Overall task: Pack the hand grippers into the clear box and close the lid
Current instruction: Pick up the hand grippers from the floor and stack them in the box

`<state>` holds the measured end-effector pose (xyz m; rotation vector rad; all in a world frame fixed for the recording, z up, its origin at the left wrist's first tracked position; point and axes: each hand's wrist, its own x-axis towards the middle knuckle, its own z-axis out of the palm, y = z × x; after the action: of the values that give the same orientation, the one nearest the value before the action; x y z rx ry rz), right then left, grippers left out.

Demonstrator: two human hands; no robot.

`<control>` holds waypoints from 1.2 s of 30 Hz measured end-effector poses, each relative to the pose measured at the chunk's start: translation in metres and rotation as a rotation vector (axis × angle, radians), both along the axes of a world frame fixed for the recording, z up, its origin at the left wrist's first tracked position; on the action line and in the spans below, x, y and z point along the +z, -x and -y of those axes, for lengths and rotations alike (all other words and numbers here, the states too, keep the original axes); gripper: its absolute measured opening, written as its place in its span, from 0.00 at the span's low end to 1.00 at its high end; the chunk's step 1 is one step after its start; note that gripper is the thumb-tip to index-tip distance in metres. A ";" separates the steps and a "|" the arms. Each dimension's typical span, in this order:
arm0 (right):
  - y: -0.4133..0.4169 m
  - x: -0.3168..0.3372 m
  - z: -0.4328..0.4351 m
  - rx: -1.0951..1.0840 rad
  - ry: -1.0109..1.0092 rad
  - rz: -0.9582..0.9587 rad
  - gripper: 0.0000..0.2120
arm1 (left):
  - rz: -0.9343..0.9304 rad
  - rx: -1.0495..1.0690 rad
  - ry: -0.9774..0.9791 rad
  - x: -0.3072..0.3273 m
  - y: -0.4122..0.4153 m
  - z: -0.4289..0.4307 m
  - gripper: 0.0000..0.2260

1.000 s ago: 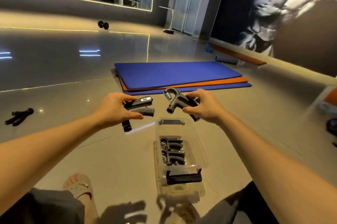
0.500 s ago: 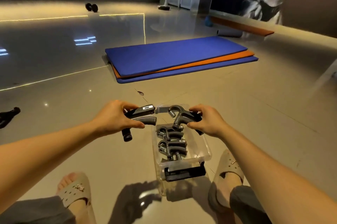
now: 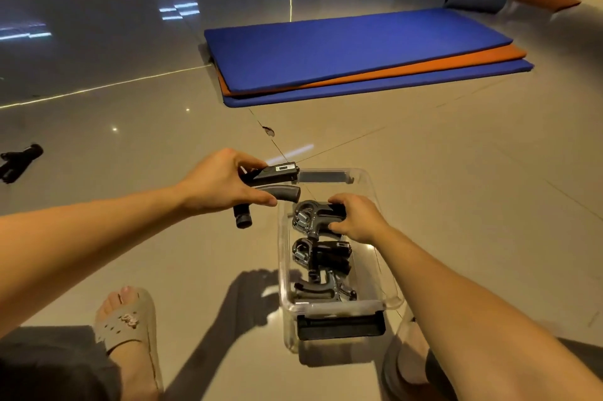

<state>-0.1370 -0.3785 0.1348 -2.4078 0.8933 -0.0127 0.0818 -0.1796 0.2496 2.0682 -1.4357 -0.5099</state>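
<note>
Right grip (image 3: 357, 216) clamped on a hand gripper (image 3: 313, 216) inside the clear box (image 3: 283, 257), far end.
Left grip (image 3: 222, 185) clamps a second gripper (image 3: 277, 183) just outside the far-left rim, long axis left-right; the opening lies to its right, slightly nearer.

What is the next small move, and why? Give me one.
Probably the right hand lets go of the dark grey spring hand gripper: it is already inside the clear plastic box, and the left hand holds a second black hand gripper outside.
</note>
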 end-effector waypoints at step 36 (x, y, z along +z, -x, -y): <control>-0.069 -0.003 0.056 -0.232 -0.397 0.405 0.14 | -0.007 -0.021 -0.089 -0.038 -0.036 0.053 0.25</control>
<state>-0.0678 -0.4344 0.1317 -1.8366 0.8795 -0.3626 0.1174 -0.2326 0.2115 2.1199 -1.4560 -0.5986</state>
